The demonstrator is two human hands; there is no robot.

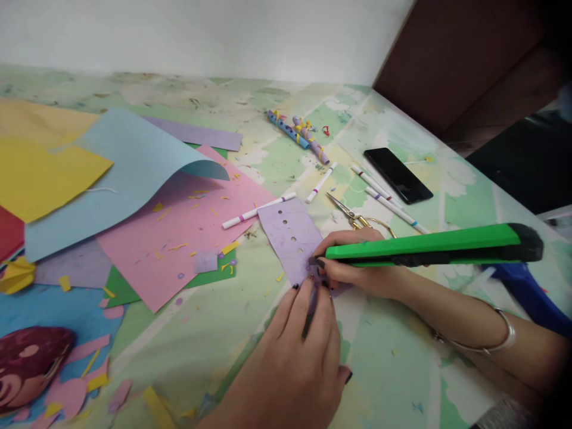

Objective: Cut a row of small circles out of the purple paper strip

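Note:
My right hand (364, 277) is closed around a green box cutter (429, 244). Its tip end points down at a light purple paper strip (286, 229) with a row of small holes. The fingers hide the blade. On the near end of that strip lies my left hand (301, 345), fingers stretched out and slightly apart, pressing it to the table. Just beyond my right hand are scissors (346, 210) with gold handles, partly covered by it. White markers lie around the strip, one marker (259, 210) touching its far edge.
Coloured sheets, among them a pink sheet (179, 226) and a curled light blue sheet (120, 167), spread over the left. Farther back lie a blue paper roll (288, 130) and a purple one (313, 142). A black phone (397, 174) and a blue object (531, 298) are right.

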